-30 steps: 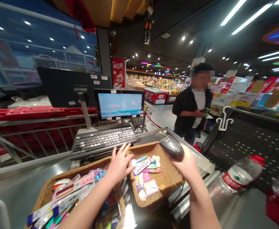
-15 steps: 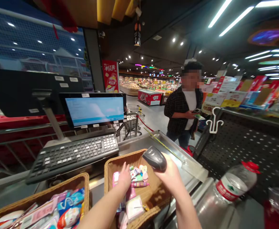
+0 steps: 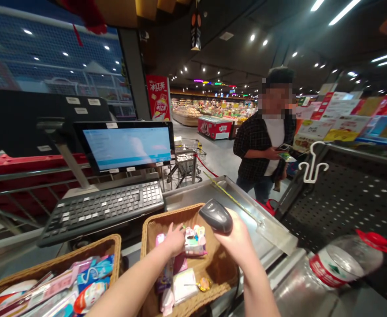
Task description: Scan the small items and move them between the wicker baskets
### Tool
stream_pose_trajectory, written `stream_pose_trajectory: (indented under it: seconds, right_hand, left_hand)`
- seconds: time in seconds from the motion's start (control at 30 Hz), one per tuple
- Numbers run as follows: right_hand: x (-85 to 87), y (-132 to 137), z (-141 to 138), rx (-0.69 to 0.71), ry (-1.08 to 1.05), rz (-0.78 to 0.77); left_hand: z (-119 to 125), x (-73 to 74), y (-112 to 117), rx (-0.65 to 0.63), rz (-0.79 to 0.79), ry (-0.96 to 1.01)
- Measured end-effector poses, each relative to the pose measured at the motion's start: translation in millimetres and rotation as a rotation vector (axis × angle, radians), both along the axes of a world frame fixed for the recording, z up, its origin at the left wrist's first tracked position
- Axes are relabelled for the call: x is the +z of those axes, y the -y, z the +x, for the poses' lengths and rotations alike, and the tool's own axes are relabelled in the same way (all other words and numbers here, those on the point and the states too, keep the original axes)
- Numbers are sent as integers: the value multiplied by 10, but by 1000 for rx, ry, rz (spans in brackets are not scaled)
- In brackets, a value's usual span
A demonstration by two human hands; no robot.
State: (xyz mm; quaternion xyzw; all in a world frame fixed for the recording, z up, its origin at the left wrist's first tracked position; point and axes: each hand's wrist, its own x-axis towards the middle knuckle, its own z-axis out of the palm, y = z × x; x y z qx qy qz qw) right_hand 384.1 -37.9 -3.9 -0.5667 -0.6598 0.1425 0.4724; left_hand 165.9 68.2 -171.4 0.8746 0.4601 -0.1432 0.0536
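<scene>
My right hand (image 3: 235, 235) is wrapped round a dark grey handheld barcode scanner (image 3: 216, 216), held above the right side of a woven basket (image 3: 218, 294). My left hand (image 3: 175, 240) reaches into that basket, its fingers at the left edge of a clear packet of small colourful items (image 3: 195, 241). It appears to grip the packet there, though the thumb is hidden. Closer to me in the basket lie a white square packet (image 3: 185, 286), a round gold-coloured piece (image 3: 204, 284) and several pink and purple packaged items.
A second woven basket (image 3: 117, 259) with packaged goods stands at left. Behind it are a keyboard (image 3: 104, 211) and a monitor (image 3: 127, 147). At right lies a large red-capped bottle (image 3: 340, 262) by a black perforated panel (image 3: 359, 189). A person (image 3: 266, 136) stands across the metal counter (image 3: 193, 196).
My left hand has shifted slightly right and up, against the clear packet, which is now tilted differently. The scanner stays in my right hand. The view has turned a little to the left.
</scene>
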Motion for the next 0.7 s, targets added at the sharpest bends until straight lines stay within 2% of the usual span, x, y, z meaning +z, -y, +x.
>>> stream_pose_trajectory:
  seconds: [0.13, 0.3, 0.57, 0.7]
  right_hand:
    - [-8, 13, 14, 5, -4, 4]
    - [-34, 33, 25, 20, 4, -1]
    - [-62, 40, 72, 36, 35, -19]
    - [-85, 50, 84, 44, 46, 7]
  left_hand:
    - [-117, 113, -74, 38, 28, 22]
    - [-145, 221, 3, -9, 129, 62]
    - [-106, 119, 189, -155, -1, 55]
    - [13, 110, 241, -210, 3, 142]
